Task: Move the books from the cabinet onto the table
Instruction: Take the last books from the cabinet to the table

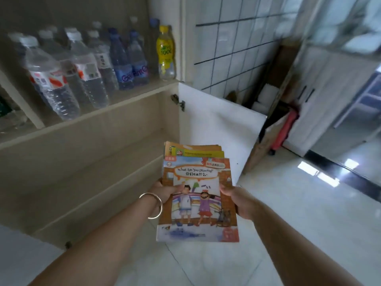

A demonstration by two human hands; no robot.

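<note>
A stack of thin children's books (196, 195) is held flat between both hands, in front of the open lower compartment of a light wooden cabinet (86, 141). The top cover shows two drawn children and the title "What Are You Drawing?". My left hand (165, 190), with a metal bangle on the wrist, grips the stack's left edge. Its right edge is gripped by my right hand (237, 201). The lower compartment looks bare where I can see into it. No table is in view.
Several water bottles (82, 71) and a yellow drink bottle (166, 52) stand on the cabinet's upper shelf. The white cabinet door (216, 124) hangs open to the right. A red item (285, 129) and boards lean by the tiled wall. White floor tiles lie below.
</note>
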